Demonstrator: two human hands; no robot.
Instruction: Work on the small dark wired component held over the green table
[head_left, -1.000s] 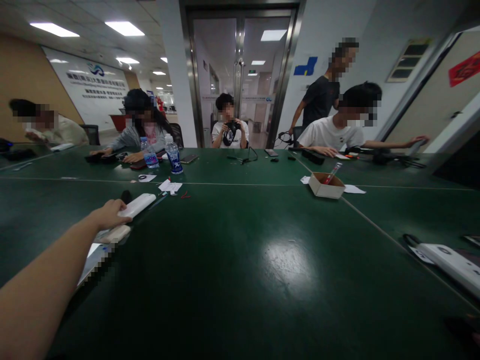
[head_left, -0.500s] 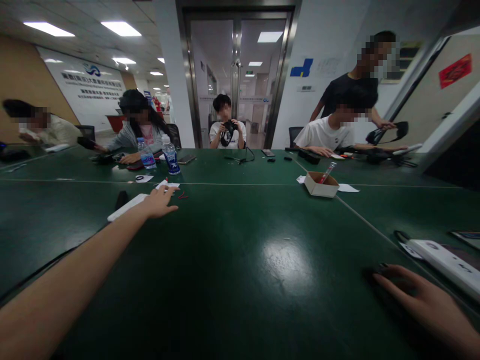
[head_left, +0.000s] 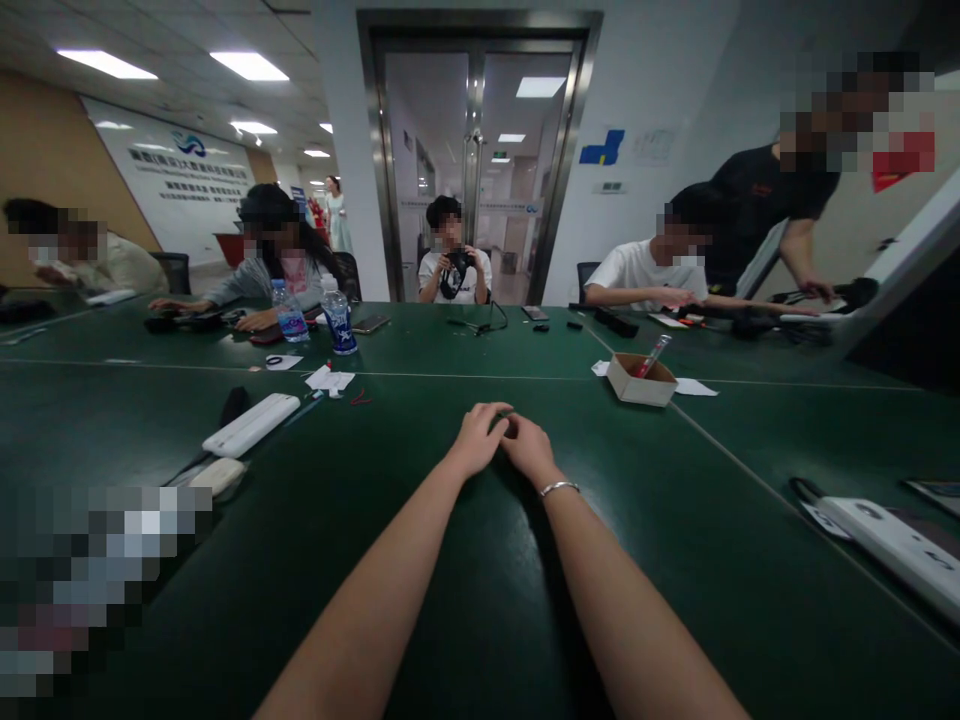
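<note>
My left hand (head_left: 480,440) and my right hand (head_left: 531,448) meet over the middle of the green table (head_left: 420,640), with their fingertips together. The left fingers arch over towards the right fingertips, thumb bent in. On the right, the fingers are curled and closed, and a silver bracelet (head_left: 560,488) circles the wrist. A small dark patch shows between the fingertips; whether it is a thing or shadow I cannot make out. To the left lie a white power strip (head_left: 253,425) and a pale rounded object (head_left: 219,476).
A small open box (head_left: 639,382) holding a red-and-clear tube stands ahead right. Two bottles (head_left: 341,320) (head_left: 289,312) and paper scraps (head_left: 330,380) are ahead left. A long white device (head_left: 892,545) lies at right. Several people sit or stand around the table's far side.
My left hand has come from beside the power strip to the middle. My right hand has moved left from near the long white device to meet it. The standing person has shifted right.
</note>
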